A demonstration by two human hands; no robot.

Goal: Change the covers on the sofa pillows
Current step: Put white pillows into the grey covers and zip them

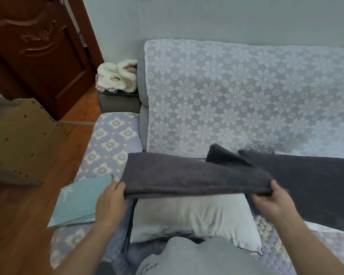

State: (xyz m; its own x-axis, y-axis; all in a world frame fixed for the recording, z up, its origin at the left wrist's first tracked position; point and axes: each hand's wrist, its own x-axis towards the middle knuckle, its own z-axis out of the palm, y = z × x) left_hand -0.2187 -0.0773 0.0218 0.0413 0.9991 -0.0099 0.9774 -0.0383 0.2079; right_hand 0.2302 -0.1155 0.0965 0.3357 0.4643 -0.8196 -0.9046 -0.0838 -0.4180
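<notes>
— Charcoal fabric first: the dark grey cover (pixel 197 175) hangs stretched between both hands, above the bare pale pillow (pixel 189 217) lying on the sofa seat (pixel 111 139); is it ready to go on?

— Not quite, I think; the left hand (pixel 110 203) pinches the near edge at one corner, fingers curled over the cloth, and the right hand (pixel 270 201) grips the other corner the same way; whether that edge is the open one I cannot tell.

— So what makes the step go well?

— Find the opening before lowering; keep the edge taut between the hands so the mouth stays wide; line its corners up with the pillow's corners, then feed the pillow in squarely rather than bunching the cloth.

— And the teal cover (pixel 81 203)?

— It lies folded on the seat, just beside the left hand, apart from the pillow; a second dark cloth (pixel 310 181) spreads on the right, touching the held cover, so lift clear of it to avoid dragging both.
</notes>
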